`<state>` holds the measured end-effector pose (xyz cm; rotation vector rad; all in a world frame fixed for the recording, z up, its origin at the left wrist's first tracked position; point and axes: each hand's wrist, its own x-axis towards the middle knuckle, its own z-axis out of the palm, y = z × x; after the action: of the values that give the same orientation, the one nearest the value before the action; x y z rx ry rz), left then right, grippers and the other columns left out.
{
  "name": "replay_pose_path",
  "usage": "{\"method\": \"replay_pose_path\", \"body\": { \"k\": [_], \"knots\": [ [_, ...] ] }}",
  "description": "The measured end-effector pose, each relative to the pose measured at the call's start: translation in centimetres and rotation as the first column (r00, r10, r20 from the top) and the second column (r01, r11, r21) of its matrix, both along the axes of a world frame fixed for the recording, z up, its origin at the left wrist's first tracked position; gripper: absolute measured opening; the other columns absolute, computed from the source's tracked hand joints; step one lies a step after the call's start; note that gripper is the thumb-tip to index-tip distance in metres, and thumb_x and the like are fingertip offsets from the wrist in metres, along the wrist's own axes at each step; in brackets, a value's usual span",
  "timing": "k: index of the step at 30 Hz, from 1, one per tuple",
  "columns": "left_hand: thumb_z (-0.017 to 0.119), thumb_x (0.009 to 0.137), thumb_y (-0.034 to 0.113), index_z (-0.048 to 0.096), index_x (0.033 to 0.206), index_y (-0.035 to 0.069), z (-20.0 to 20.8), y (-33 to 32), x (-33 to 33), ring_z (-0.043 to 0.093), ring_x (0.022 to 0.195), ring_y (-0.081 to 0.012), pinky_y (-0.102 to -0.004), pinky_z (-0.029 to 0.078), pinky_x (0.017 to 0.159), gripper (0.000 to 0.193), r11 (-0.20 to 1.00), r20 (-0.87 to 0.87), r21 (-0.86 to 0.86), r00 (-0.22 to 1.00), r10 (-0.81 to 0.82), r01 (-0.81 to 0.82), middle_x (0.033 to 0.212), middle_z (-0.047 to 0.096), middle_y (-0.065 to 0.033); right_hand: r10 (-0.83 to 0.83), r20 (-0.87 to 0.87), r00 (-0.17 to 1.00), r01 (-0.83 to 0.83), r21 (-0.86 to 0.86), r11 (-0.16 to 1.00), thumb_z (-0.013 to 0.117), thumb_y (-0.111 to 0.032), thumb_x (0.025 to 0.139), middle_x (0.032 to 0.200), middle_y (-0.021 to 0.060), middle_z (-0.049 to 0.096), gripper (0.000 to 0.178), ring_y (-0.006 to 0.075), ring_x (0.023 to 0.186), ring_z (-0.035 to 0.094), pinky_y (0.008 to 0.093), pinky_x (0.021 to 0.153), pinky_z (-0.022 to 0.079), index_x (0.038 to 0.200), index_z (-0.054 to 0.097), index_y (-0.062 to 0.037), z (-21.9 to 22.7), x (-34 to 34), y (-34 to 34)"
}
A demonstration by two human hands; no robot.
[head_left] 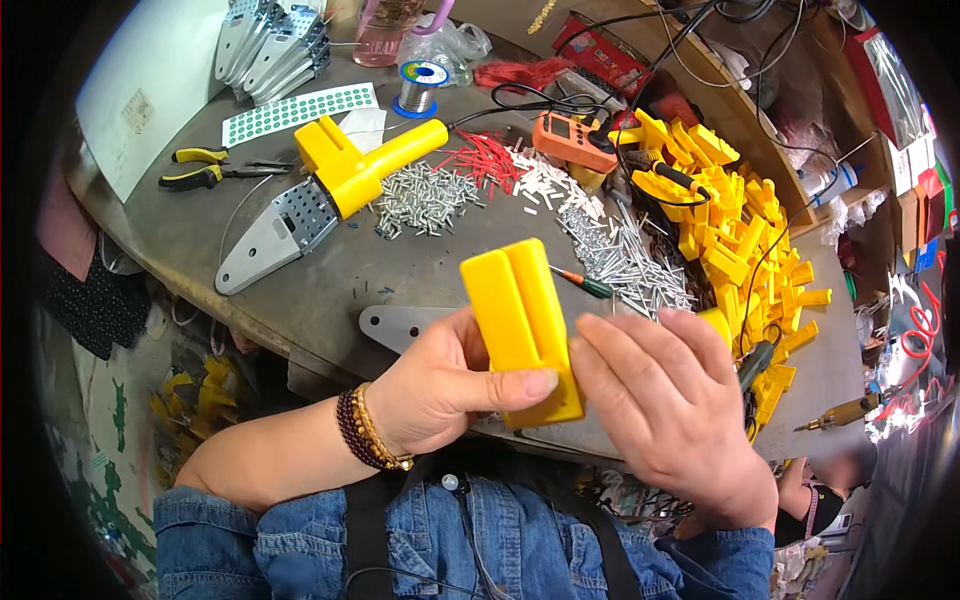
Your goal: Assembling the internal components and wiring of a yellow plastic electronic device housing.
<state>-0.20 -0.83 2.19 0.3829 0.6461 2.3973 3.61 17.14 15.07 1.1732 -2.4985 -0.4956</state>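
My left hand (437, 385) grips a yellow plastic housing (515, 325), thumb across its near face, fingers behind. My right hand (670, 400) is closed at the housing's right side, fingers bent together. A rounded yellow end (716, 326) shows past its knuckles; whether it belongs to the same piece is hidden. Under the left hand lies a grey metal plate (395, 322) with holes. Beyond it rests a yellow-handled tool (350, 170) with a pointed metal plate (280, 240). A green-handled screwdriver (590, 285) lies behind the hands.
Yellow plastic parts (740, 230) are heaped at the right. Mid-table are piles of short metal pins (425, 195), red sleeves (485, 162), white pieces (555, 180) and long screws (640, 260). Pliers (210, 172), a solder spool (418, 90) and an orange meter (573, 142) lie farther back.
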Motion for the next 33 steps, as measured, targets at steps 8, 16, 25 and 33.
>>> {"method": "replay_pose_path", "body": {
  "k": [8,16,25,33],
  "knots": [
    [0.081,0.068,0.036,0.052,0.123,0.006,-1.3,-0.1,-3.2,0.052,0.116,-0.0317,-0.0419,0.037,0.101,0.069,0.408,-0.867,-0.449,0.276,-0.416,-0.795,0.126,0.053,-0.0125,-0.09,0.293,0.952,0.21,-0.412,0.887,0.073,-0.004,0.06,0.101,0.0054,0.067,0.049,0.0246,0.091,0.062,0.0372,0.078,0.045,0.108,0.065,-0.0061,-4.2,-0.6,7.5],
    [0.086,0.061,0.025,0.05,0.125,0.006,-1.6,1.0,-3.1,0.058,0.105,-0.0297,-0.0397,0.04,0.094,0.077,0.394,-0.86,-0.485,0.344,-0.377,-0.78,0.112,0.062,-0.01,-0.145,0.395,0.907,0.355,-0.532,0.769,0.075,-0.003,0.059,0.102,0.0025,0.065,0.052,0.0234,0.092,0.061,0.0364,0.078,0.044,0.11,0.064,-0.0099,-11.0,-1.1,8.4],
    [0.083,0.065,0.026,0.043,0.132,0.005,-1.6,0.9,-3.1,0.058,0.105,-0.0315,-0.042,0.04,0.092,0.081,0.428,-0.862,-0.473,0.302,-0.408,-0.771,0.113,0.061,-0.0108,-0.107,0.39,0.915,0.32,-0.536,0.781,0.076,-0.005,0.056,0.099,0.001,0.064,0.054,0.0207,0.088,0.06,0.0346,0.075,0.043,0.109,0.065,-0.0094,-10.9,-1.0,9.0],
    [0.085,0.062,0.025,0.043,0.133,0.006,-1.2,1.7,-3.1,0.056,0.108,-0.0328,-0.0429,0.04,0.093,0.086,0.421,-0.827,-0.544,0.379,-0.416,-0.726,0.116,0.06,-0.012,-0.125,0.313,0.941,0.279,-0.514,0.811,0.071,-0.01,0.064,0.099,0.001,0.064,0.043,0.0193,0.087,0.061,0.0332,0.074,0.043,0.106,0.066,-0.0079,-10.6,-1.0,8.2]
  ]
}}
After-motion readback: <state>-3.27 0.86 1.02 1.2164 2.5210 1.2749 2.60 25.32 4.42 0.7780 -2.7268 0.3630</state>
